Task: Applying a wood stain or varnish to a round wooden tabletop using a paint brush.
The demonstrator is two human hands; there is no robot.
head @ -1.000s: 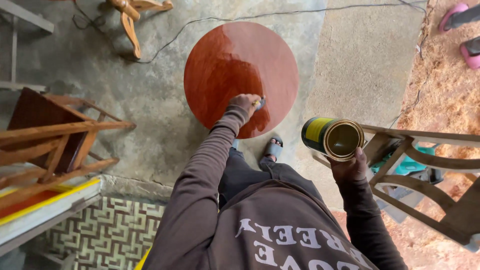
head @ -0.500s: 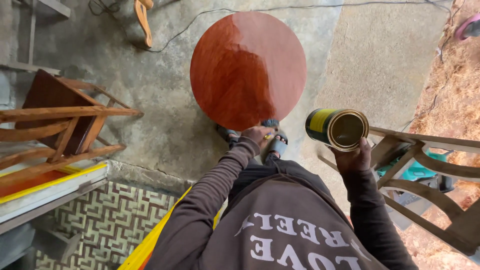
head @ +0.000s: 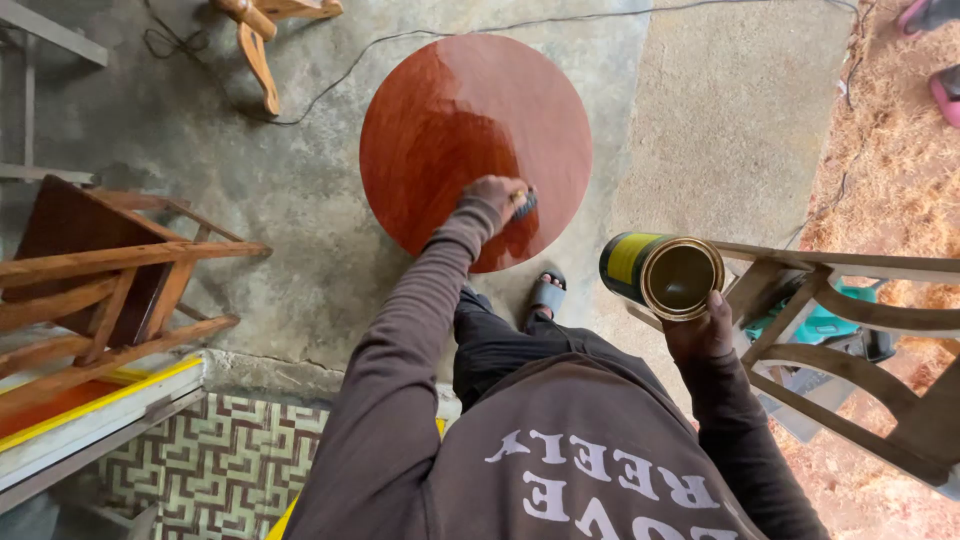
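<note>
A round reddish-brown wooden tabletop (head: pixel 460 110) with a glossy wet sheen lies over the concrete floor in front of me. My left hand (head: pixel 490 195) is stretched out over its near right part, shut on a small dark brush (head: pixel 524 203) that touches the surface. My right hand (head: pixel 700 330) holds an open tin can (head: pixel 660 272) by its lower side. The can is yellow and dark, tilted, its mouth facing me, with dark liquid inside. My sandalled foot (head: pixel 547 293) shows just below the tabletop's edge.
Wooden chair frames stand at the left (head: pixel 110 270) and right (head: pixel 850 330). A carved wooden leg (head: pixel 255 50) and a thin cable (head: pixel 400 45) lie at the top. Patterned tiles (head: pixel 200 450) are at bottom left, sawdust (head: pixel 900 170) at right, and someone's pink shoes (head: pixel 940 90) at top right.
My left hand drew the brush back to the tabletop's near edge, then pushed it out again onto the surface. The can has stayed in my right hand.
</note>
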